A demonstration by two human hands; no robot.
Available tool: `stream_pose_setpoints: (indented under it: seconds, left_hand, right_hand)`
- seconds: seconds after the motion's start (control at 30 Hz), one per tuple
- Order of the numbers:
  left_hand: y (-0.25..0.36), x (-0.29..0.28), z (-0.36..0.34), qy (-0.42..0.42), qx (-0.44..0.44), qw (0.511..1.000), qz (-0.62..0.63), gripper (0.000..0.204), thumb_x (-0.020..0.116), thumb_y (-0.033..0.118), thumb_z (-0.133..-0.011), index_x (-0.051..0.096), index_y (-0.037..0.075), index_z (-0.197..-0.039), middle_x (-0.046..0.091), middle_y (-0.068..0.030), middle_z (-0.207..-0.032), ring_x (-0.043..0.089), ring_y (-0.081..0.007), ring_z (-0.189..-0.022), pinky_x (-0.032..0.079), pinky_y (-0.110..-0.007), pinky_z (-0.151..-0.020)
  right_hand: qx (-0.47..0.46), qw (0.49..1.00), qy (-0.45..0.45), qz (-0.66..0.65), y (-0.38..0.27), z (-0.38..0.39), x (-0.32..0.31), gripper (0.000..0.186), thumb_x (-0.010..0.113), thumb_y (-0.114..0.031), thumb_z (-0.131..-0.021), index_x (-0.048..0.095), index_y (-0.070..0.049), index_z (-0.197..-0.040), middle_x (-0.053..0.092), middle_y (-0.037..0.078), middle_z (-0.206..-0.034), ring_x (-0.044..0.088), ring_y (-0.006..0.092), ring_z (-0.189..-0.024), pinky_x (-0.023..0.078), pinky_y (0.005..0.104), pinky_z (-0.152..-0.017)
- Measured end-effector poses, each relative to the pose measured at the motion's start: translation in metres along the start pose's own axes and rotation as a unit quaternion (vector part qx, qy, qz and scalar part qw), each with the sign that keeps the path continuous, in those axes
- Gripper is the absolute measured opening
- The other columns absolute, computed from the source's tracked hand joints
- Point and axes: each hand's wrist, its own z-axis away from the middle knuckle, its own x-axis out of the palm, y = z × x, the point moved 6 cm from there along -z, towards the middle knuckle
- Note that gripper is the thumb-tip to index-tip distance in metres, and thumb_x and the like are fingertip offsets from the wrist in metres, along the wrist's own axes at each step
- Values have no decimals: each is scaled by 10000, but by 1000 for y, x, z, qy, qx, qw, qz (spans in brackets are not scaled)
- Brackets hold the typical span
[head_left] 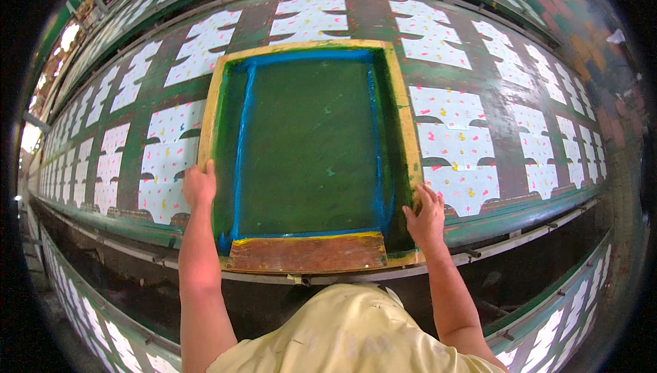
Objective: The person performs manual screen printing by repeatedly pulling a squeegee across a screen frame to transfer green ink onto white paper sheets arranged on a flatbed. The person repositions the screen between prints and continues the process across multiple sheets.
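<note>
A wooden screen-printing frame (397, 92) lies over the table, its dark green mesh (308, 144) edged with blue bands. A brown wooden board (306, 253) with yellow ink along its upper edge spans the frame's near side. My left hand (200, 183) grips the frame's left rail, fingers closed around it. At the lower right rail, my right hand (426, 214) holds the frame with curled fingers. White cut fabric pieces with small pink and yellow prints (452, 140) lie beside the frame on both sides; whatever is beneath it is hidden.
The long green table (503, 99) carries several groups of printed pieces (308, 14). Similar tables run behind it (157, 0) and behind me (547, 332). A metal rail (513, 233) follows the near edge. A tiled floor (561, 24) shows at right.
</note>
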Motion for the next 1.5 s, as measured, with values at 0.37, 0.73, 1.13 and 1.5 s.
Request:
stream_pose_setpoints:
  seconds: [0.37,0.73,1.13,1.5]
  left_hand:
    - [-18,16,-9,7,37,989,142,596,949,348,-923,709,-78,-1266,715,-272,-1324,715,-497,-1231,584,-581,-1058]
    - [-26,15,-26,-42,61,962,265,398,984,221,-837,694,-39,-919,718,-154,-887,673,-301,-865,553,-459,-845]
    - [157,14,72,-48,84,925,367,283,947,109,-883,716,-25,-976,754,-99,-942,689,-222,-842,549,-433,-819]
    - [333,49,232,-17,71,941,331,380,988,178,-846,725,-42,-1010,739,-186,-1063,702,-348,-967,539,-487,-911]
  right_hand:
    - [125,991,-31,-24,16,-46,26,905,890,24,-870,548,-120,-1695,763,209,-1294,753,377,-1186,603,488,-1027]
    - [98,994,-34,-44,-10,-66,-37,796,896,-76,-817,661,-122,-1577,758,216,-1355,694,460,-1289,572,540,-1113]
    - [171,983,12,-60,193,-91,-114,777,856,-45,-818,672,-163,-1564,774,217,-1329,722,446,-1290,583,530,-1127]
    - [235,963,40,-122,421,-86,-181,803,812,36,-807,693,-150,-1579,817,219,-1256,810,335,-1071,636,446,-961]
